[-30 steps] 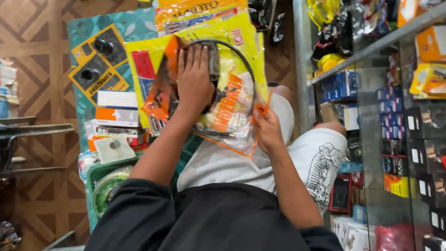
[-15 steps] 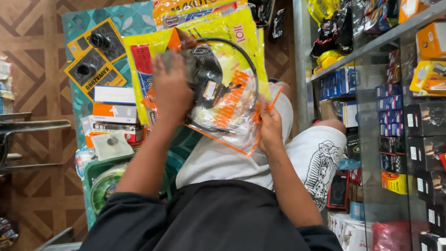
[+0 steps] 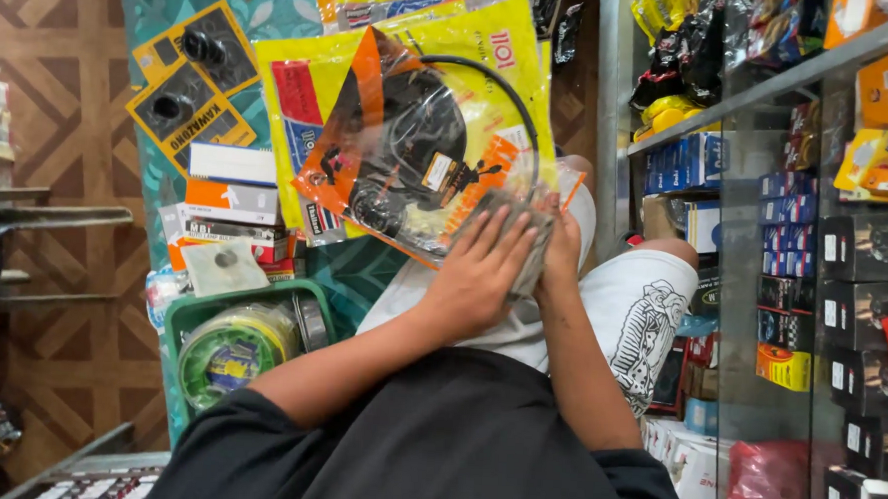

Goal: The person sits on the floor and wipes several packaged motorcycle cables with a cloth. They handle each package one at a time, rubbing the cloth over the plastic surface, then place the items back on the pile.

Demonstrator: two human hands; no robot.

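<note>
Orange and clear plastic make up the packet (image 3: pixel 423 169) that lies across the person's lap in the head view, with a coiled black cable (image 3: pixel 419 139) showing through its clear front. It rests on top of a larger yellow packet (image 3: pixel 512 53), which sticks out past it towards the top of the picture. The left hand (image 3: pixel 483 271) lies flat on the near lower corner of the orange packet, fingers spread and pressing on the plastic, its grip released rather than closed. The right hand (image 3: pixel 562 247) is just beside it, touching the same corner from the right; its fingers are mostly hidden behind the left hand and the packet's edge, so I cannot tell whether its grip is closed on anything. Both forearms reach out from a black shirt, over white shorts (image 3: pixel 641 308) with a dark print. To the left, on a teal patterned mat (image 3: pixel 265 7), lie two yellow-and-black cards (image 3: pixel 187 84), a stack of small boxes (image 3: pixel 232 200) and a green tray (image 3: pixel 246 336) holding a round coil. On the right stands a glass-fronted shelf (image 3: pixel 801 80) packed with boxes
</note>
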